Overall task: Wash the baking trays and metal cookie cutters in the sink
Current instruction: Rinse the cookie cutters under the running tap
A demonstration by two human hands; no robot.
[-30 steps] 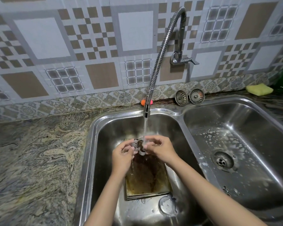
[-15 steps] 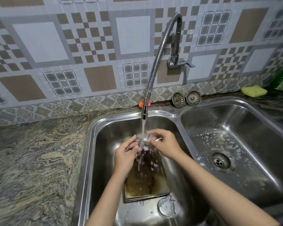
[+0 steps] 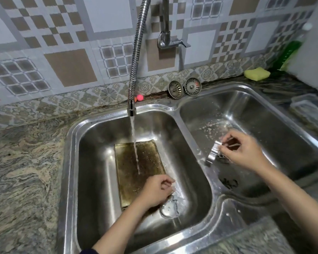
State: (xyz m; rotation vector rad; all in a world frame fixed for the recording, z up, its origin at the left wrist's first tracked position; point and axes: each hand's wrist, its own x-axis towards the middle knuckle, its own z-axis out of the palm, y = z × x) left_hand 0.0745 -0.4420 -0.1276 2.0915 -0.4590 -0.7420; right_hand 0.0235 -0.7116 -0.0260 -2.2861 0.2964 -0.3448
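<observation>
A brown, stained baking tray (image 3: 136,167) lies flat in the left sink basin (image 3: 92,162) under the running water. My right hand (image 3: 244,153) pinches a metal cookie cutter (image 3: 213,153) over the right basin (image 3: 264,121). My left hand (image 3: 156,191) hangs low in the left basin, fingers loosely curled, holding nothing I can see. Just beside it a second metal cookie cutter (image 3: 170,208) lies on the basin floor. Other dark cutters (image 3: 229,183) lie in the right basin.
The flexible tap (image 3: 134,74) pours water onto the tray. Two sink strainers (image 3: 184,88) lean against the tiled wall. A yellow sponge (image 3: 256,73) and a green bottle (image 3: 290,50) stand at the back right. A clear container (image 3: 310,110) sits on the right counter.
Both hands left the water stream. My right hand carried the cookie cutter right, over the right basin. My left hand let go and dropped toward the cutter on the left basin floor.
</observation>
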